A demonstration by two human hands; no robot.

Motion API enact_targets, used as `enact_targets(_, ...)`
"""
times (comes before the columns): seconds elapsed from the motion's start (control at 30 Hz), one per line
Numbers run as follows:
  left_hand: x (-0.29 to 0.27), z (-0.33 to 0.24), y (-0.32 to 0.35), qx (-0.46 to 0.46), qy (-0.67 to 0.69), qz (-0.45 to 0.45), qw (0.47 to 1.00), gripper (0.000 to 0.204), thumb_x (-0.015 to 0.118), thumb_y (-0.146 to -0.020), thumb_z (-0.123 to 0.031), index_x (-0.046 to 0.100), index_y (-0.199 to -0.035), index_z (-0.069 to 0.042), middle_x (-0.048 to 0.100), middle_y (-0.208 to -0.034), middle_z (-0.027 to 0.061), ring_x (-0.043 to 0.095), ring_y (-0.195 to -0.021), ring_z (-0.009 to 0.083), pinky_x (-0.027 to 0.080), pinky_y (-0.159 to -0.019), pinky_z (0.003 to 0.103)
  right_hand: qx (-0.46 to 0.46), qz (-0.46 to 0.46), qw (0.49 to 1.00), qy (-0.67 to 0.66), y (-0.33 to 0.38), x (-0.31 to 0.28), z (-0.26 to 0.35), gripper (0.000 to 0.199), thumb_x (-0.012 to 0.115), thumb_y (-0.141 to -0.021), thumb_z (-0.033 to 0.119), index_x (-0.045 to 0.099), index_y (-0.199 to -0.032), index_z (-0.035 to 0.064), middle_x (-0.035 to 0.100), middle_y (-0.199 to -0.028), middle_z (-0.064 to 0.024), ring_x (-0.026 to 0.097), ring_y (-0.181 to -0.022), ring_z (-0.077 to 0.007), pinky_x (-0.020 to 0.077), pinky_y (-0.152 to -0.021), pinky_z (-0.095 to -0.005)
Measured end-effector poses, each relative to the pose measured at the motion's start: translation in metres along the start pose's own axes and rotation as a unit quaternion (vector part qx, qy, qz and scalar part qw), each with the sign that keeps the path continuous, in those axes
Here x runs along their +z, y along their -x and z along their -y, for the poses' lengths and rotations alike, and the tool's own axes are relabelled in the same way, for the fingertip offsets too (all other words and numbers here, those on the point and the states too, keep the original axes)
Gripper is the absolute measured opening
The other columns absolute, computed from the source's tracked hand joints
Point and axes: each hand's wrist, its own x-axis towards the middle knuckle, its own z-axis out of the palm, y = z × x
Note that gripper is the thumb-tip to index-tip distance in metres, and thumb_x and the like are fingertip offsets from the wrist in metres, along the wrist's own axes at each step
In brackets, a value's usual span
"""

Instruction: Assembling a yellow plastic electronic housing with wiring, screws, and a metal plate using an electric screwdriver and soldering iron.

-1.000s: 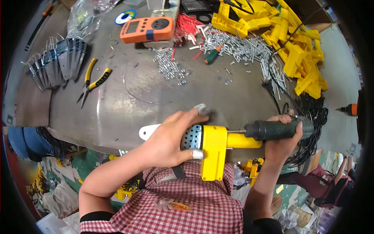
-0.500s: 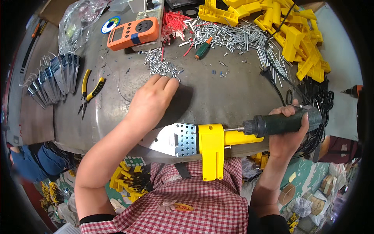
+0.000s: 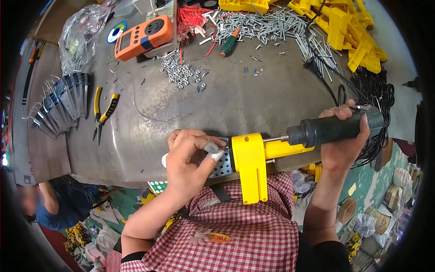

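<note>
My right hand (image 3: 344, 136) grips a dark electric screwdriver (image 3: 328, 130), held level and aimed left. Its bit (image 3: 272, 139) reaches the right side of a yellow plastic handle piece (image 3: 249, 158) at the bench's front edge. Below the bit, a bolt (image 3: 270, 161) sticks out of that piece. Joined on the left is a perforated metal plate (image 3: 223, 168), partly covered by my left hand (image 3: 188, 156). Its thumb and forefinger, tips wrapped in pale tape, pinch together at the plate's upper edge, opposite the bit. Whatever lies between them is hidden.
Loose nuts (image 3: 179, 70) lie beyond my left hand, near an orange meter (image 3: 145, 38). Pliers (image 3: 103, 111) and fanned metal blades (image 3: 63, 102) are at left. Farther back are a small screwdriver (image 3: 230, 44), piled bolts (image 3: 272, 25), yellow parts (image 3: 342, 31) and black cables (image 3: 380, 90).
My left hand has come back from the pile of nuts to the plate's upper edge, fingertips now pinched there. My right hand still holds the electric screwdriver at the yellow piece.
</note>
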Motion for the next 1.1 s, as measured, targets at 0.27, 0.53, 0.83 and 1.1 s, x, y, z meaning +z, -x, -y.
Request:
enact_targets(0.27,0.005,0.003,0.003,-0.011,0.033,-0.01,0.999,0.019,0.065,-0.07,0.005,0.052,-0.081,-0.002,0.065,-0.095,0.0086,0.055,-0.094,0.0224,0.042,-0.086,0.034,-0.02,0.025,0.999,-0.03,-0.001,0.002,-0.009,0.034,0.052,-0.09,0.03,0.049,-0.113,0.0052,0.05,-0.084,-0.001,0.049,-0.082,-0.0142,0.0394,-0.086,-0.0348)
enact_targets(0.53,0.003,0.004,-0.008,0.086,-0.061,0.04,0.994,0.032,0.063,-0.064,0.008,0.045,-0.087,-0.003,0.062,-0.104,0.0135,0.059,-0.098,0.0325,0.039,-0.097,0.053,-0.012,0.016,0.999,0.048,-0.009,0.008,-0.012,0.033,0.049,-0.089,0.033,0.048,-0.112,0.0085,0.049,-0.084,0.0014,0.049,-0.082,-0.0122,0.04,-0.086,-0.0338)
enact_targets(0.83,0.008,0.004,-0.008,0.087,-0.045,0.0,0.995,0.03,0.062,-0.061,0.01,0.048,-0.085,-0.003,0.066,-0.105,0.0127,0.061,-0.094,0.0318,0.043,-0.09,0.046,-0.032,0.016,0.998,0.05,-0.012,0.012,-0.014,0.031,0.048,-0.09,0.033,0.046,-0.11,0.01,0.049,-0.083,0.0017,0.05,-0.079,-0.0109,0.0414,-0.084,-0.0324)
enact_targets(1.1,0.006,0.001,-0.007,0.076,-0.051,0.023,0.996,0.024,0.062,-0.067,0.005,0.053,-0.088,-0.003,0.065,-0.108,0.0139,0.061,-0.097,0.0308,0.042,-0.089,0.041,-0.036,0.027,0.997,0.063,-0.007,0.005,0.01,0.037,0.048,-0.09,0.035,0.047,-0.116,0.0081,0.049,-0.083,0.0011,0.048,-0.08,-0.0119,0.0402,-0.085,-0.0336)
